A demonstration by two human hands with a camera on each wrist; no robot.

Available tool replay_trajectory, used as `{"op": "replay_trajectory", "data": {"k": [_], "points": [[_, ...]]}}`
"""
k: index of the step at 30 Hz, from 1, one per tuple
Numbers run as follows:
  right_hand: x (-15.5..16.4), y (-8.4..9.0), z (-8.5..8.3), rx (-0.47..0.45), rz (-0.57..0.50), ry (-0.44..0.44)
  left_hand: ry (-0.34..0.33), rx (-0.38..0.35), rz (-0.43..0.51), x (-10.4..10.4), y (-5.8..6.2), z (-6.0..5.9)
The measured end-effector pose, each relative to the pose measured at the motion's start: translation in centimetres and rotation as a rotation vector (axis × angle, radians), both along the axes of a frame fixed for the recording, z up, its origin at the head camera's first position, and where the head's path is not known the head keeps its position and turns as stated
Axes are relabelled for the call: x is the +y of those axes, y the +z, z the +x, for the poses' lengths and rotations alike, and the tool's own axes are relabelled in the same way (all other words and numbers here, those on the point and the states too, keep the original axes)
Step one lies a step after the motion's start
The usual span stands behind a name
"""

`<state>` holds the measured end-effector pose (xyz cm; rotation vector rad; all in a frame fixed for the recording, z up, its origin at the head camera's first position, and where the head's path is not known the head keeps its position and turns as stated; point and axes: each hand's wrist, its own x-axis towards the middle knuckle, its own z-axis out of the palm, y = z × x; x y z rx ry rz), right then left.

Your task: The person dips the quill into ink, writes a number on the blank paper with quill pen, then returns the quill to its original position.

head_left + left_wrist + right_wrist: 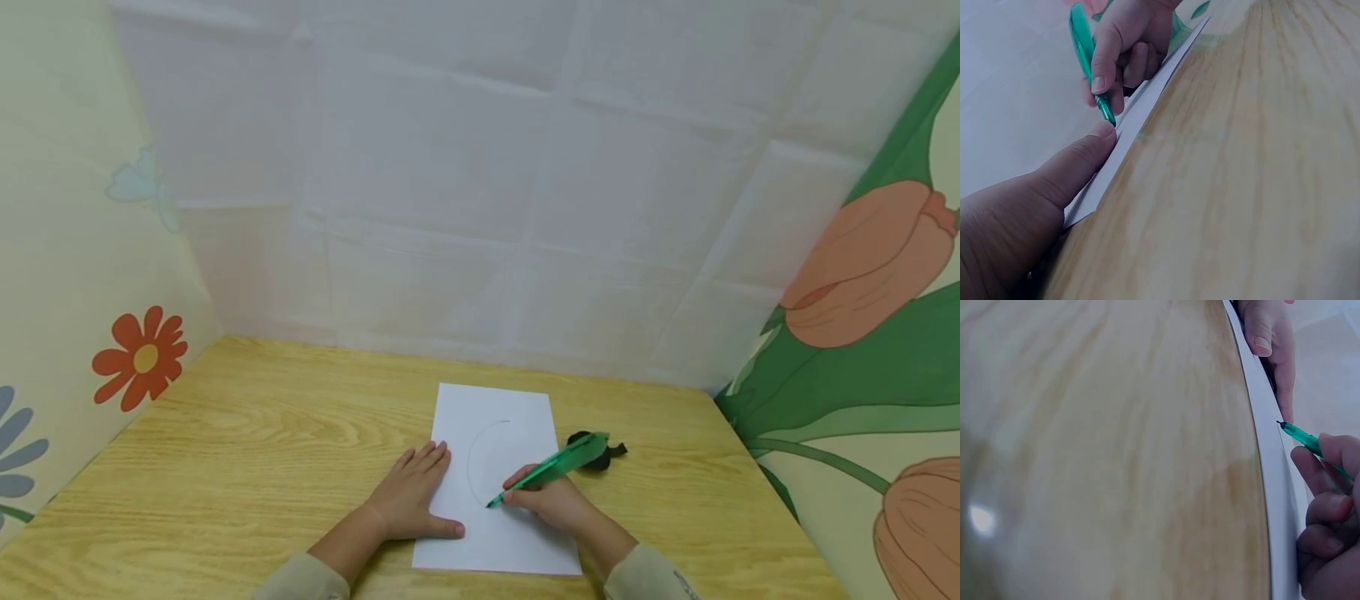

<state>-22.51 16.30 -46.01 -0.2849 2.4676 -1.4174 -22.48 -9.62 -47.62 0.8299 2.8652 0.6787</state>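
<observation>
A sheet of white paper [498,550] lies on the wooden table, with a thin curved line [468,462] drawn on it, bowed to the left. My left hand [412,498] rests flat on the sheet's left edge, fingers extended and thumb spread across the lower part. My right hand [553,502] pinches a green pen [576,455] with a broad, feather-like upper end. Its dark tip meets the paper at the curve's lower end. In the right wrist view, the green pen [1302,437] sits between thumb and index finger, the other fingers curled beneath.
A small black object [600,461], its kind unclear, lies just right of the paper, partly behind the pen. The wooden table [285,442] is backed by a creased white sheet [450,167]. Flower-printed panels [885,375] stand at both sides.
</observation>
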Motion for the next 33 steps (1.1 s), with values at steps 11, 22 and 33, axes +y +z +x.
{"op": "replay_trajectory", "data": {"k": [11,22,33], "points": [[0.5,0.0,0.1,-0.008,-0.008,0.008,-0.002,0.0,-0.008,0.0,-0.2,-0.1],[0.8,0.0,0.1,-0.002,-0.001,0.007,0.004,0.003,-0.021,0.0,-0.2,-0.2],[1.1,-0.2,0.1,-0.014,-0.005,-0.001,0.007,0.001,-0.026,0.0,-0.2,-0.2]]}}
